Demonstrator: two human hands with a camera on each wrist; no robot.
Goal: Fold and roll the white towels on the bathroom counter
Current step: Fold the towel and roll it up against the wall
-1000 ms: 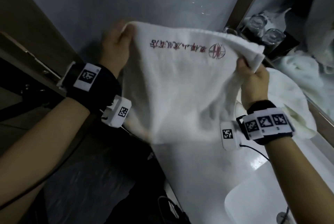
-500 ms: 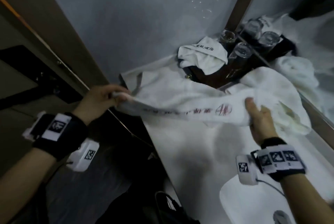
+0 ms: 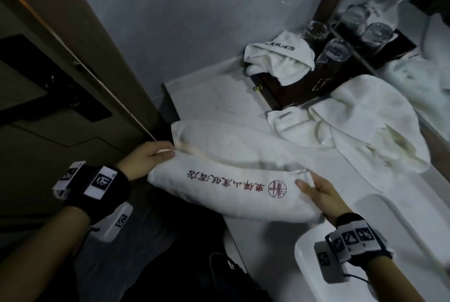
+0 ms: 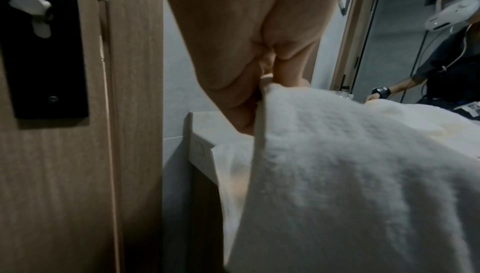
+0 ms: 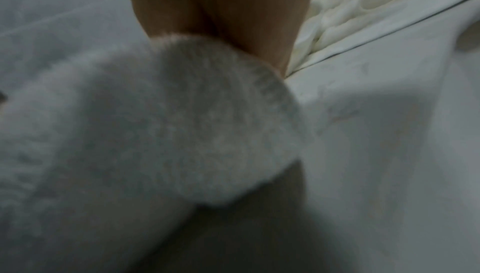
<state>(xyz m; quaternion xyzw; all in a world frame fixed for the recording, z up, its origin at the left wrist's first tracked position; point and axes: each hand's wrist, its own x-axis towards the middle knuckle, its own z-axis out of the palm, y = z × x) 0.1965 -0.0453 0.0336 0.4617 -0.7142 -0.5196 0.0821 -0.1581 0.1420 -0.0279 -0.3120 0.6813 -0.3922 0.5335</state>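
Spanning the frame's centre, a thick, fluffy white towel, folded into a long band with red stitched lettering and a round emblem, lies on the smooth pale counter. Left hand pinches its left end; right hand grips its right end. 2 crumpled towels lie upper right.

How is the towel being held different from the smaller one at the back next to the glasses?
The held towel is stretched long across the counter edge, a hand at each end; the small towel sits untouched in a loose heap on a dark tray. The held towel shows red lettering and a round emblem; the small towel's lettering is dark. The held towel looks clearly bigger. Both are white and carry printed characters.
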